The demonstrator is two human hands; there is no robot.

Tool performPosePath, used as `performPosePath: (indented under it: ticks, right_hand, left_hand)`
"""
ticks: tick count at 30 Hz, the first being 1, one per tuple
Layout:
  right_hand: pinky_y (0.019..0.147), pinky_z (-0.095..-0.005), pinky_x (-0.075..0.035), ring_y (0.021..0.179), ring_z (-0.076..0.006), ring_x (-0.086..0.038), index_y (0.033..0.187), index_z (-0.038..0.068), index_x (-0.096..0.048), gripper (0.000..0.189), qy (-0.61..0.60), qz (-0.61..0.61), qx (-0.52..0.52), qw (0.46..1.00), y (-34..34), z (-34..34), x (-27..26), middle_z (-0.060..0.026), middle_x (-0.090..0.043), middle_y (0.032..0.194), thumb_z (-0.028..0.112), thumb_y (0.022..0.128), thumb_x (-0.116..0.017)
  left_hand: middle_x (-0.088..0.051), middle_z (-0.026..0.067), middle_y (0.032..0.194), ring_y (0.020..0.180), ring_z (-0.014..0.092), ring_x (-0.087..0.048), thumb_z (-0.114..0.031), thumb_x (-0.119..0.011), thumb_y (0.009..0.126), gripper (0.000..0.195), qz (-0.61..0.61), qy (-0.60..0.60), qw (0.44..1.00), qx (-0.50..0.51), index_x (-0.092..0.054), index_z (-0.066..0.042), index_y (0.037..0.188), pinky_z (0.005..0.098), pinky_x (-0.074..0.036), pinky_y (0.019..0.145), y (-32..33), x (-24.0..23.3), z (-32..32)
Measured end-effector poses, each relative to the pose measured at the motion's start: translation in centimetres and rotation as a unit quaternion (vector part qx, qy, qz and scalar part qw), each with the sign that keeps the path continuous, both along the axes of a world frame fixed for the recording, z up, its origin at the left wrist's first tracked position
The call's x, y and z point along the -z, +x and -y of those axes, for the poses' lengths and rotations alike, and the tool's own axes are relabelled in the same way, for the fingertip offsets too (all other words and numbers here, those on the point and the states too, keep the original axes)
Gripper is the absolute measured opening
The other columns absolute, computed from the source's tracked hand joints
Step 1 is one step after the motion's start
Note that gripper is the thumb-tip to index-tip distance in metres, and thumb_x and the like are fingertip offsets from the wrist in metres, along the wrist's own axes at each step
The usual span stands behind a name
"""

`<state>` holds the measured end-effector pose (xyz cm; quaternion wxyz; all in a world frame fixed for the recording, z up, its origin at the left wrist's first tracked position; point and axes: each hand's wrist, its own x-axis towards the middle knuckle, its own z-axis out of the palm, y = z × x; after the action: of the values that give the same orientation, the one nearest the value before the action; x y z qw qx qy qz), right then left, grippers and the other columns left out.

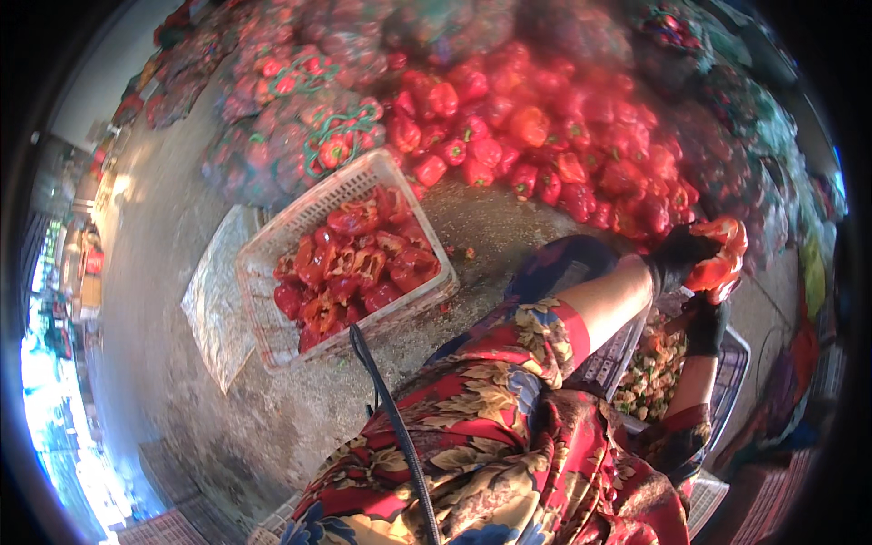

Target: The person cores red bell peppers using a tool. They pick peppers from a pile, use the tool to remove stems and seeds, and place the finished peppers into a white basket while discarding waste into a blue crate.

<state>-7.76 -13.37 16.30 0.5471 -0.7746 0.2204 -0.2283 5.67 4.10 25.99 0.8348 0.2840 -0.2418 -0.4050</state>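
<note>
Gripped in my left hand (678,255), which wears a dark glove, is a red bell pepper (722,255) whose opened side shows paler flesh. Just beneath it, my right hand (705,319), in a dark glove too, is up against the pepper's lower end; its fingers are partly hidden, and whether it holds a tool cannot be told. Both hands are over a plastic crate (736,368) with pepper cores and stems (650,375) in it. A pale plastic crate (248,293) of opened, hollowed red peppers (354,259) stands on the floor to the left.
A large heap of whole red peppers (518,129) lies ahead. Full mesh sacks (272,150) flank it, with more at the right (742,184). A whitish sheet (221,300) lies beside the pale crate. A dark strap (402,429) hangs across the near view. More crates (163,528) stand at the lower edge.
</note>
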Motion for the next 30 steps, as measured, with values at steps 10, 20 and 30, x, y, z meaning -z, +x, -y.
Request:
performPosePath:
  ticks: [10, 20, 30]
  right_hand:
    - [0.037, -0.0256, -0.035, 0.041, -0.0121, -0.045, 0.077, 0.009, -0.057, 0.013, 0.19, 0.024, 0.173, 0.966, -2.4, 0.9, 0.0, 0.0, -0.048, 0.053, 0.019, 0.085, -0.061]
    - [0.044, -0.0304, -0.043, 0.053, -0.0169, -0.055, 0.097, 0.01, -0.059, 0.019, 0.381, -0.095, 0.22, 0.893, -8.4, 0.3, 5.0, -0.0081, -0.059, 0.07, 0.024, 0.083, -0.06]
    - [0.066, -0.0438, -0.047, 0.079, -0.0389, -0.056, 0.116, 0.007, -0.052, 0.034, -0.361, -0.16, 0.157, 0.905, 0.3, -3.8, 5.0, -0.0191, -0.058, 0.089, 0.022, 0.085, -0.055]
  left_hand:
    - [-0.057, 0.0101, 0.112, 0.098, 0.021, -0.058, -0.029, -0.065, 0.082, 0.046, 0.139, 0.327, 0.895, -0.267, -0.053, -0.003, 0.117, 0.0343, -0.047, 0.084, 12.2, 2.3, -34.0]
    - [-0.06, 0.0112, 0.11, 0.097, 0.018, -0.059, -0.02, -0.061, 0.082, 0.047, 0.105, 0.632, 0.714, -0.28, -0.051, -0.004, 0.125, 0.027, -0.046, 0.08, 10.2, 10.8, -47.0]
    - [-0.062, 0.0112, 0.097, 0.089, 0.018, -0.058, -0.034, -0.066, 0.08, 0.067, 0.185, 0.449, 0.84, -0.242, -0.039, 0.003, 0.13, 0.0312, -0.046, 0.079, 24.7, 24.6, -9.1]
